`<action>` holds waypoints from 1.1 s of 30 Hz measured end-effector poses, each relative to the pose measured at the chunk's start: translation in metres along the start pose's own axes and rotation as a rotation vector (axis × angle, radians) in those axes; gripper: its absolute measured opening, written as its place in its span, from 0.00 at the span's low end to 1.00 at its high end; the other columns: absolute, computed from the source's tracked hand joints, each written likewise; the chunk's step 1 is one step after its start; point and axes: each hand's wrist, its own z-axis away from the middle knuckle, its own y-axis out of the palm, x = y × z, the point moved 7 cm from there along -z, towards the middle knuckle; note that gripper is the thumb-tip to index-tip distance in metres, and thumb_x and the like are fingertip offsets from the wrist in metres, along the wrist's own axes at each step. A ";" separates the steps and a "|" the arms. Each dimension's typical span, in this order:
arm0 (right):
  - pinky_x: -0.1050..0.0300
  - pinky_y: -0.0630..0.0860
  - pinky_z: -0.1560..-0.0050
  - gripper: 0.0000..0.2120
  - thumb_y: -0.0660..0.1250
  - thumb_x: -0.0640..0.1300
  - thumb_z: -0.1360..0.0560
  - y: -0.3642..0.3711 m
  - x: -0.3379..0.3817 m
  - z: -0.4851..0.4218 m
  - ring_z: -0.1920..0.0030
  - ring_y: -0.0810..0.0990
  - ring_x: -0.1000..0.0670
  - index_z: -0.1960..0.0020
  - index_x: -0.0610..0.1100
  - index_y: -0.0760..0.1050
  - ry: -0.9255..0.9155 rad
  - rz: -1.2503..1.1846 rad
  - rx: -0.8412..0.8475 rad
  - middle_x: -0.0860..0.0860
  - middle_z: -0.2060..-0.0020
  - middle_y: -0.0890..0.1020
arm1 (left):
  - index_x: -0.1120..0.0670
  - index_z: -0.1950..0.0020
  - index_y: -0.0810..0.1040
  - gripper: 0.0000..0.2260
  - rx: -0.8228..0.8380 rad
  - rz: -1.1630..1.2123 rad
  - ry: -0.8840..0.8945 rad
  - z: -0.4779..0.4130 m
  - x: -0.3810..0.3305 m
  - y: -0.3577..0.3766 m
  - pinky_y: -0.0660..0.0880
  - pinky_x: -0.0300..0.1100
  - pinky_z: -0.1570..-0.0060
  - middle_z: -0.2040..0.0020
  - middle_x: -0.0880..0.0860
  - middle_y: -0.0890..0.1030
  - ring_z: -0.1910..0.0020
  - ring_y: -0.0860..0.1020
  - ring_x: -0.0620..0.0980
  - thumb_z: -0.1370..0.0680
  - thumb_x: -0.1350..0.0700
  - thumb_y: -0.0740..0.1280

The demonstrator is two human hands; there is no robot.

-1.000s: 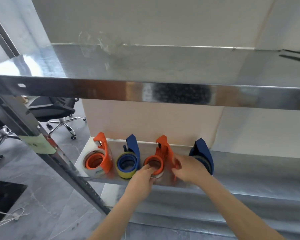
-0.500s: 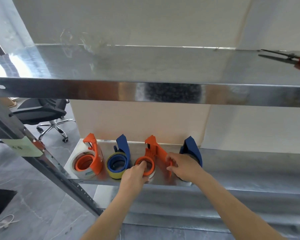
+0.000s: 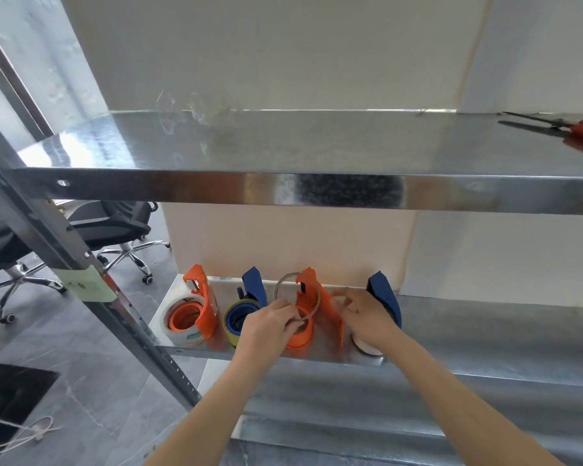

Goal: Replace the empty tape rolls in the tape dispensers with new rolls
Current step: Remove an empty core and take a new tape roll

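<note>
One empty core (image 3: 276, 290) (light, thin, likely crushable) was pinched at its lower rim by your left hand (image 3: 266, 327), just above the orange dispenser (image 3: 330, 314) that your right hand (image 3: 367, 317) gripped on the shelf (image 3: 485, 331).

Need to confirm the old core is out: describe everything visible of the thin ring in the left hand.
The thin grey-brown empty tape ring is a bare hollow hoop, cardboard by its look, with no tape visible on it. It stands nearly upright just above the round hub of the orange plastic tape dispenser, third from the left, overlapping its upper arm. The left hand pinches its lower edge; the right hand holds the dispenser, not the ring.
</note>
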 end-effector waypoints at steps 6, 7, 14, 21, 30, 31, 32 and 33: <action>0.60 0.76 0.60 0.12 0.69 0.44 0.25 -0.023 0.017 0.010 0.63 0.82 0.52 0.43 0.41 0.78 0.090 -0.575 -0.007 0.51 0.61 0.84 | 0.51 0.53 0.81 0.05 -0.002 0.081 0.078 -0.011 -0.032 -0.020 0.77 0.41 0.58 0.48 0.44 0.80 0.54 0.79 0.46 0.27 0.51 0.70; 0.60 0.77 0.60 0.12 0.69 0.42 0.25 -0.029 0.017 0.012 0.63 0.83 0.51 0.43 0.39 0.78 0.084 -0.617 -0.023 0.50 0.63 0.84 | 0.50 0.49 0.80 0.09 0.006 0.101 0.068 -0.012 -0.036 -0.023 0.77 0.41 0.54 0.44 0.44 0.78 0.51 0.78 0.45 0.26 0.48 0.69; 0.49 0.82 0.52 0.11 0.69 0.37 0.25 -0.068 0.010 0.041 0.63 0.84 0.49 0.43 0.38 0.77 0.054 -0.737 -0.087 0.43 0.60 0.84 | 0.42 0.27 0.54 0.35 -0.082 0.168 0.046 -0.015 -0.079 -0.042 0.64 0.42 0.34 0.27 0.46 0.57 0.30 0.61 0.46 0.29 0.37 0.66; 0.56 0.82 0.55 0.06 0.69 0.38 0.24 -0.107 -0.015 0.088 0.59 0.84 0.47 0.48 0.42 0.79 0.048 -0.744 -0.123 0.45 0.59 0.85 | 0.46 0.26 0.55 0.45 -0.076 -0.056 0.167 -0.030 -0.124 -0.020 0.58 0.54 0.30 0.27 0.47 0.64 0.29 0.61 0.52 0.37 0.33 0.70; 0.58 0.81 0.58 0.11 0.67 0.36 0.24 -0.172 -0.082 0.160 0.65 0.84 0.52 0.41 0.37 0.76 0.094 -0.791 -0.259 0.44 0.59 0.83 | 0.49 0.34 0.71 0.36 -0.115 -0.048 0.384 -0.034 -0.233 0.017 0.61 0.58 0.34 0.38 0.48 0.75 0.34 0.69 0.51 0.37 0.31 0.65; 0.58 0.81 0.58 0.12 0.67 0.36 0.24 -0.180 -0.088 0.168 0.64 0.84 0.52 0.40 0.38 0.76 0.085 -0.788 -0.269 0.43 0.59 0.83 | 0.49 0.35 0.72 0.36 -0.112 -0.070 0.397 -0.035 -0.247 0.021 0.61 0.58 0.35 0.39 0.47 0.76 0.35 0.70 0.51 0.38 0.31 0.65; 0.57 0.81 0.58 0.14 0.67 0.36 0.24 -0.189 -0.095 0.176 0.64 0.84 0.50 0.39 0.40 0.75 0.067 -0.785 -0.278 0.42 0.59 0.82 | 0.49 0.36 0.72 0.36 -0.112 -0.077 0.412 -0.036 -0.261 0.026 0.62 0.58 0.35 0.40 0.47 0.76 0.36 0.71 0.51 0.38 0.30 0.66; 0.56 0.81 0.58 0.16 0.67 0.36 0.24 -0.200 -0.101 0.185 0.64 0.83 0.50 0.37 0.42 0.74 0.044 -0.776 -0.289 0.41 0.59 0.82 | 0.49 0.37 0.72 0.35 -0.112 -0.070 0.430 -0.037 -0.274 0.032 0.62 0.59 0.36 0.40 0.47 0.76 0.37 0.71 0.51 0.38 0.30 0.66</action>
